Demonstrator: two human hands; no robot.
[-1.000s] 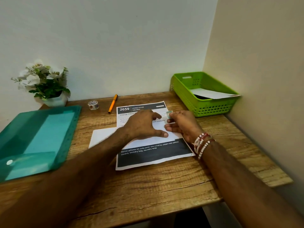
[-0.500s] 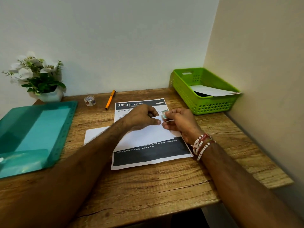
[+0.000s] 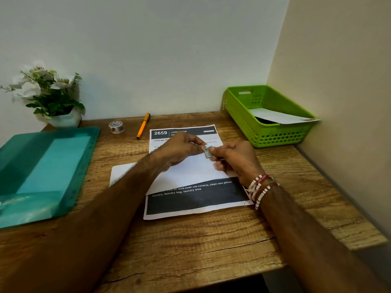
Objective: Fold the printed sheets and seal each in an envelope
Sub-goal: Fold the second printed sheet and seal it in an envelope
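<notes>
White, one envelope lies across one printed sheet mid-desk. Above it, the left hand and right hand both pinch one small green sticker. Far right, one green basket holds a second envelope.

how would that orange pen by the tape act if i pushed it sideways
The orange pen looks slim and round and lies flat on the desk, so it would probably roll. It seems light and stiff, likely easy to lift by one end. Whether its black cap has a clip is too small to tell.
</notes>
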